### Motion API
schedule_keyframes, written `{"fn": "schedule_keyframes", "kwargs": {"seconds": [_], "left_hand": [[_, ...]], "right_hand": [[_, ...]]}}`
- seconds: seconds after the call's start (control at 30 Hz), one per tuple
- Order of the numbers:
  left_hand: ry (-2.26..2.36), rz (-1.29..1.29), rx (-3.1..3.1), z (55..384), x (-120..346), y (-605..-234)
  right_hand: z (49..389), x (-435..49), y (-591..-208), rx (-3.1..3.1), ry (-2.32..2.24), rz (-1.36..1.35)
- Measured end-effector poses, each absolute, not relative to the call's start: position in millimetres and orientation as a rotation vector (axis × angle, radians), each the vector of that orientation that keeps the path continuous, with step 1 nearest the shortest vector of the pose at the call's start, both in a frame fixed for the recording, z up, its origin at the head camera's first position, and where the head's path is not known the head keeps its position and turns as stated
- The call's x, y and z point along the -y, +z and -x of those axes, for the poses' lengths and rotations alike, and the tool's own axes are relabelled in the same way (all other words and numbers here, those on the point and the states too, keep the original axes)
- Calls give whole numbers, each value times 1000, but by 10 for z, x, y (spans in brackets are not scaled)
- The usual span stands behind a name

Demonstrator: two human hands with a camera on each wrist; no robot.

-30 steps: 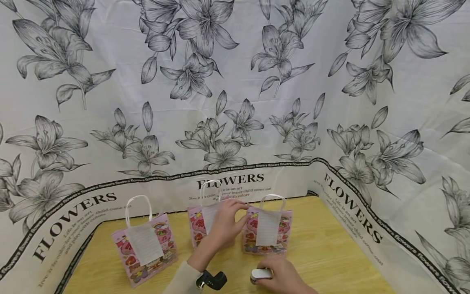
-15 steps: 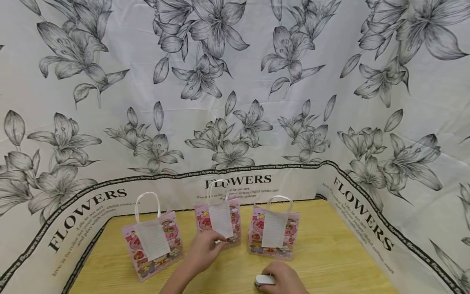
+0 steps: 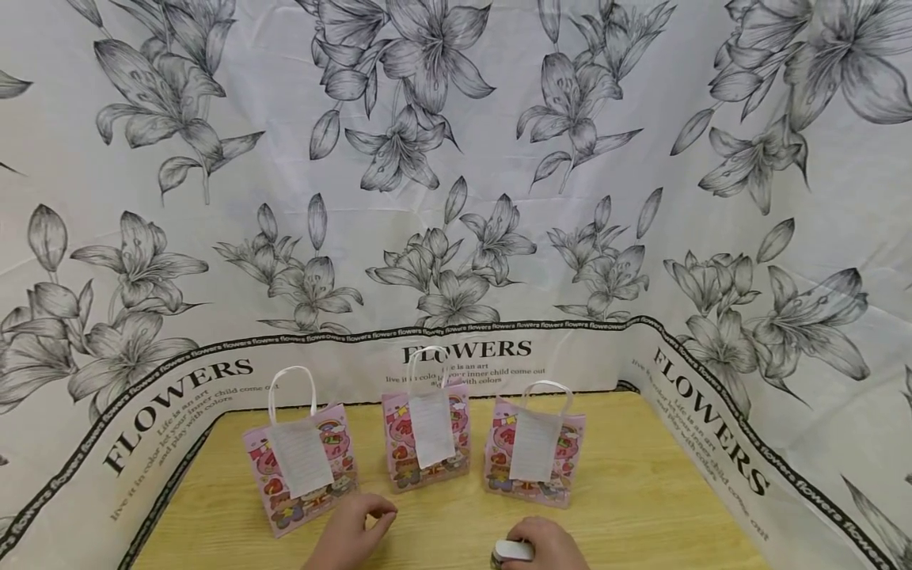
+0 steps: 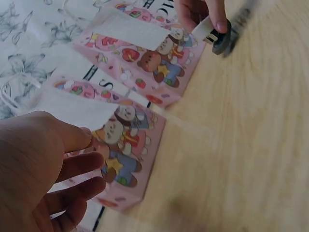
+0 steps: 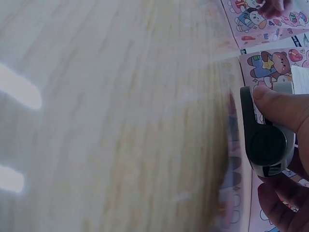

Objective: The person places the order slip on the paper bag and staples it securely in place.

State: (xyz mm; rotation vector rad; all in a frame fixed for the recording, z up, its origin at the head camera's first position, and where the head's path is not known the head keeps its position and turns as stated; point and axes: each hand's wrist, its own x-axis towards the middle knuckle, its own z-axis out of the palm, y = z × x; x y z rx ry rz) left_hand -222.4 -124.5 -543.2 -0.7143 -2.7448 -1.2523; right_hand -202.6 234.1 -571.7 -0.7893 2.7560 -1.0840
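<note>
Three pink gift bags with cartoon animals stand in a row: a left bag (image 3: pixel 345 455), a middle bag (image 3: pixel 459 427) and a right bag (image 3: pixel 569 443). Each has white handles and a lined white paper (image 3: pixel 431 431) on its front. My left hand (image 3: pixel 354 529) is in front of the gap between the left and middle bags, its fingers loosely bent and holding nothing. In front of the right bag my right hand (image 3: pixel 545 545) grips a small white and dark grey stapler (image 5: pixel 267 145), thumb on its top in the right wrist view.
The bags stand on a yellow wood-grain table (image 3: pixel 641 491). Behind and at both sides hangs a white cloth (image 3: pixel 499 301) with black flower drawings, meeting the table's edges.
My left hand has drawn back from between the middle and right bags to the front left. The right hand keeps the stapler in nearly the same place. The head view has shifted slightly.
</note>
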Motion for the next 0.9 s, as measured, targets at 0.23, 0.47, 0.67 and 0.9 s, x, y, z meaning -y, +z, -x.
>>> {"fn": "schedule_keyframes", "kwargs": {"seconds": [0.23, 0.47, 0.67, 0.9], "left_hand": [[-1405, 649, 2787, 2142, 1349, -5599], [-1468, 515, 2770, 2026, 1468, -5746], [-1477, 322, 2741, 1924, 1597, -5749], [-1425, 215, 2732, 1898, 1819, -5720]], "right_hand": [[2003, -2402, -5741, -2742, -1092, 779], [2007, -2412, -5802, -2741, -1107, 875], [2016, -2390, -5815, -2732, -1098, 775], [2052, -2452, -5769, -2694, -1127, 675]]}}
